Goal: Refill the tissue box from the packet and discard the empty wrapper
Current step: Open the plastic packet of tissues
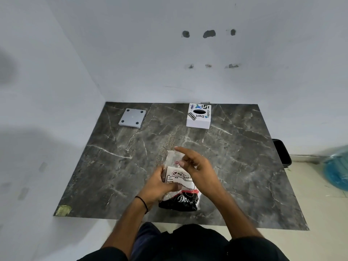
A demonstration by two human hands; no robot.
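Note:
A tissue packet (179,178) in clear plastic with a white label and a black lower end lies on the dark marble table (131,157), near its front edge. My left hand (160,183) grips the packet's left side. My right hand (197,166) is over the packet's upper right, index finger stretched out, thumb touching the loose clear wrapper end (172,157). The white tissue box (198,116) with stickers and a dark oval slot stands at the back of the table, well beyond both hands.
A grey square plate (132,117) with black feet lies at the back left of the table. A black bin (282,152) stands on the floor past the table's right edge, with a blue plastic object (337,170) further right. Walls close off the back and left.

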